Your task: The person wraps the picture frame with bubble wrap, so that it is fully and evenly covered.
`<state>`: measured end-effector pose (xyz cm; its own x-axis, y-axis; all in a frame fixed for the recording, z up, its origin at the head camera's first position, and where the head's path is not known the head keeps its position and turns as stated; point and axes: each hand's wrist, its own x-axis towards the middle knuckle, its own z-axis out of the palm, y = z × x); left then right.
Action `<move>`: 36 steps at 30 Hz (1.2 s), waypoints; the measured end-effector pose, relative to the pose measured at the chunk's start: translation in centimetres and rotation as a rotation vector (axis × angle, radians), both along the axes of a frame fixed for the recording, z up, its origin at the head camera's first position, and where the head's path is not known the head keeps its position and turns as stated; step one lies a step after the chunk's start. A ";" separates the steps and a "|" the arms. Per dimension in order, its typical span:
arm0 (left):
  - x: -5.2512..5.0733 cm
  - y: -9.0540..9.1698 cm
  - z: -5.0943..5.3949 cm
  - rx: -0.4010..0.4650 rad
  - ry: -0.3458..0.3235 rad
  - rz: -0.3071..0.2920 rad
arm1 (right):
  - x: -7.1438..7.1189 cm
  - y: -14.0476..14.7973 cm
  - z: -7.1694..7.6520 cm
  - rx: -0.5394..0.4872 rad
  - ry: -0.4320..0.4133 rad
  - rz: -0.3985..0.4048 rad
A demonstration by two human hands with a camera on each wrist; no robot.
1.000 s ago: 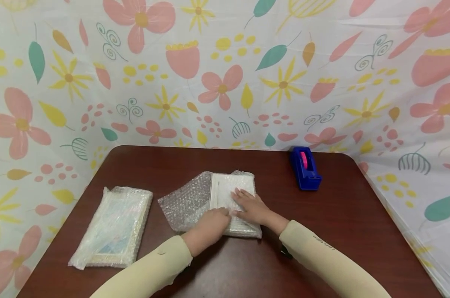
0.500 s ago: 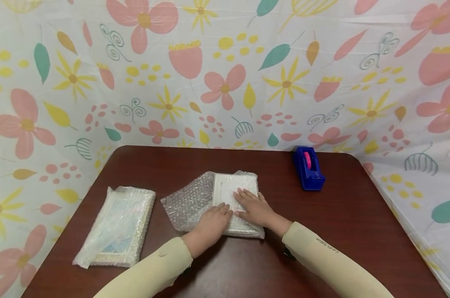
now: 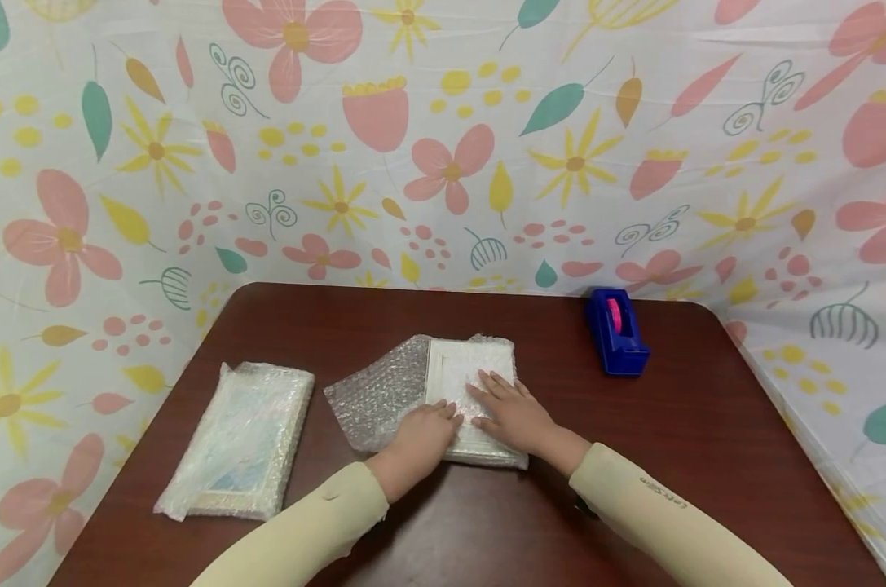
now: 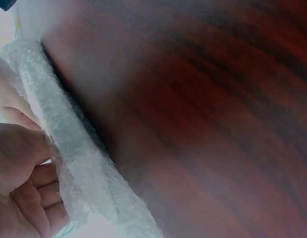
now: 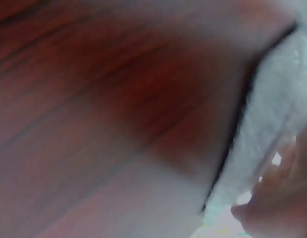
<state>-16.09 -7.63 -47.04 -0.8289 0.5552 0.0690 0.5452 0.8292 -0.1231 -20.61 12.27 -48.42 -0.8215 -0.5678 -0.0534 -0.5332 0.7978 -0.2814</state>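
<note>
A white picture frame (image 3: 463, 359) lies at the middle of the table, partly covered by bubble wrap (image 3: 380, 395) whose loose flap spreads to the left. My left hand (image 3: 422, 432) rests on the frame's lower left part. Flat on its right side lies my right hand (image 3: 517, 414), fingers pointing up and left. In the left wrist view, the left hand (image 4: 24, 178) is beside the wrapped edge (image 4: 84, 144), fingers slightly bent. The right wrist view shows the right hand (image 5: 282, 198) blurred against the wrapped side (image 5: 262, 114). Both palms hide part of the frame.
Another bubble-wrapped frame (image 3: 240, 444) with a bluish picture lies on the left of the table (image 3: 670, 473). A blue tape dispenser (image 3: 619, 334) with a pink core stands at the back right. A flowered curtain (image 3: 443, 147) hangs behind the table.
The left fingers, bent a second ago, have straightened out over the frame. The right hand stays nearly in place on it. The whole head view has shifted slightly, moving everything a little rightward.
</note>
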 end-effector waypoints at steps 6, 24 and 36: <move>-0.2 0.0 -0.2 0.012 -0.012 -0.007 | 0.0 0.7 0.0 0.035 -0.001 0.083; 0.0 -1.2 0.8 0.416 -0.215 -0.064 | -0.5 0.4 -0.4 0.027 -0.015 0.112; 2.3 -6.6 2.2 1.093 -0.663 0.140 | -0.5 0.6 -0.7 0.035 -0.020 0.105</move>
